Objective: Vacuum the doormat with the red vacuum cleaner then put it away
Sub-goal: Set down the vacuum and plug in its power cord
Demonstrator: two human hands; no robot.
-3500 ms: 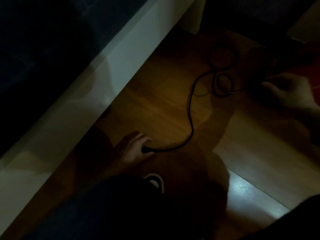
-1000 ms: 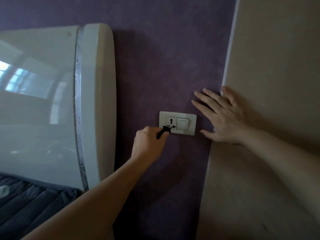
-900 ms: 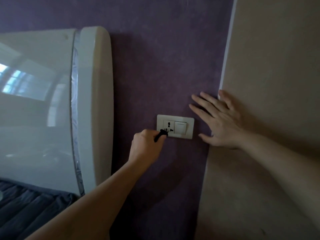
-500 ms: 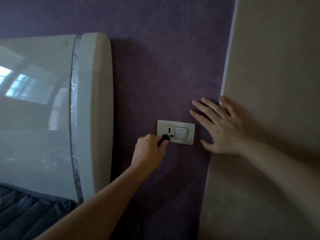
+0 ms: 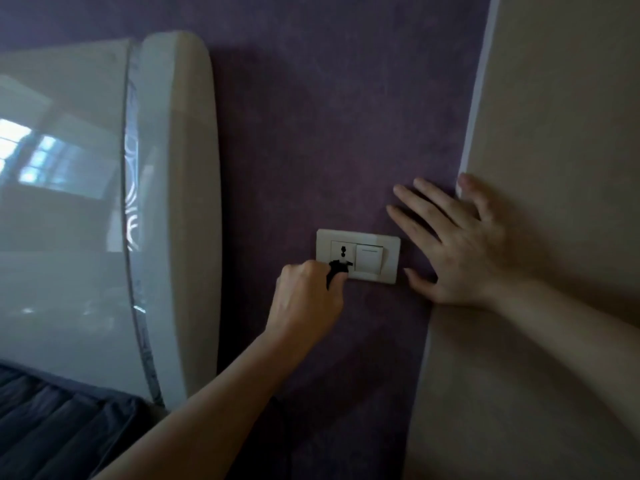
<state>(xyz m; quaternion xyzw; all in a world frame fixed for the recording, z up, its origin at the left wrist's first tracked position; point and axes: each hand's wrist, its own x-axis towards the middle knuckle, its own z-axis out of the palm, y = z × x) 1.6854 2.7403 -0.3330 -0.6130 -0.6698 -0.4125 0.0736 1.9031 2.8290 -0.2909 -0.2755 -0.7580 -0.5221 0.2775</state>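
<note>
Head view: the small black plug (image 5: 337, 268) meets the white rectangular wall socket plate (image 5: 392, 258) at frame centre, pinched in my curled left hand (image 5: 308, 299). My right hand (image 5: 460, 251) lies flat, fingers spread, on the purple wall (image 5: 329, 133) just right of the plate.

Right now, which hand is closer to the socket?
Left. The left hand holds the plug at the socket; the right hand lies flat on the wall, past the switch.
</note>
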